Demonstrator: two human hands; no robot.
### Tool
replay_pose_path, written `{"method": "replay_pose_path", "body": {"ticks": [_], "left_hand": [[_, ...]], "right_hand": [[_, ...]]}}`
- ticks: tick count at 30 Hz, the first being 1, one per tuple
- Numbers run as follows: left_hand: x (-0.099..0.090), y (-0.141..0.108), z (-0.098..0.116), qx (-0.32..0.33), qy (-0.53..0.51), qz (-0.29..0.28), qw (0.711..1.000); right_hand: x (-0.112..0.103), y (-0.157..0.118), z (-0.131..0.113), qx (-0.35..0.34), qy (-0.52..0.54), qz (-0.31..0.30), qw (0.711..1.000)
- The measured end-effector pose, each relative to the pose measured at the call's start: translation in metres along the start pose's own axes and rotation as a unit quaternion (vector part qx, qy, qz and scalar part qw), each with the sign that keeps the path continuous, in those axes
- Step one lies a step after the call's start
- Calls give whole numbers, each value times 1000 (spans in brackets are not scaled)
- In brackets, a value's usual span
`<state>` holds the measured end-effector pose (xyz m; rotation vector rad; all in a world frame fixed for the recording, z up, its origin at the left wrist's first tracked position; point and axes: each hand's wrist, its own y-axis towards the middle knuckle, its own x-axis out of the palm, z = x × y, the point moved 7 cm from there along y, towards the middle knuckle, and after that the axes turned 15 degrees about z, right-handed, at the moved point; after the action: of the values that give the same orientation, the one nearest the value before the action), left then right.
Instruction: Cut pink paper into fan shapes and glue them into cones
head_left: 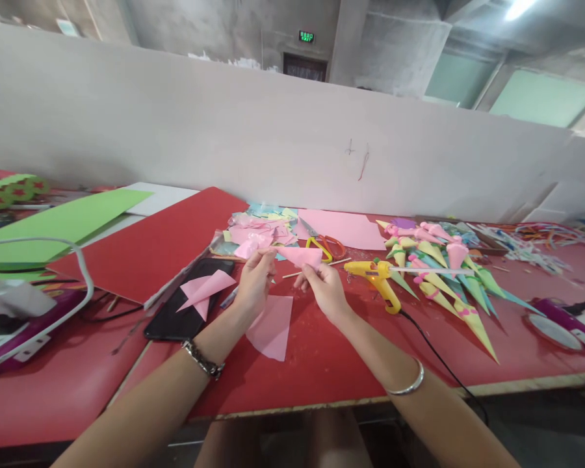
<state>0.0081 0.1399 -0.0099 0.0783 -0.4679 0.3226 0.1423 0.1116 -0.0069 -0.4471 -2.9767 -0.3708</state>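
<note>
A small pink paper cone point(299, 255) is stretched between my two hands, its narrow tip to the left. My left hand point(256, 279) pinches the tip. The wide end is gripped by my right hand point(325, 289), thumb on top. Below them, a pink paper piece point(273, 328) lies on the red table point(331, 383). More pink pieces point(207, 291) rest on a black phone point(168, 318) left of my hands. A yellow glue gun point(377, 279) lies just right of my right hand.
Finished-looking coloured cones point(439, 279) are piled at the right. Scissors point(324, 247) and paper scraps point(258, 234) lie behind my hands. Large red point(160, 247) and green sheets point(63, 227) cover the left side. A white partition point(273, 143) stands behind the table.
</note>
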Motion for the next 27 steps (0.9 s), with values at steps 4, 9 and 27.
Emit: {"method": "replay_pose_path", "body": {"ticks": [4,9,27], "left_hand": [[0,0,4,15,-8,-2,1000],[2,-1,8,17,-22,-4,1000],[3,5,7,6,-37,-9,999]], "right_hand": [[1,-2,2,-4,-1,-1,1000],[2,-3,3,-11,0,-10,1000],[4,-3,3,-19,-6,-27,999]]}}
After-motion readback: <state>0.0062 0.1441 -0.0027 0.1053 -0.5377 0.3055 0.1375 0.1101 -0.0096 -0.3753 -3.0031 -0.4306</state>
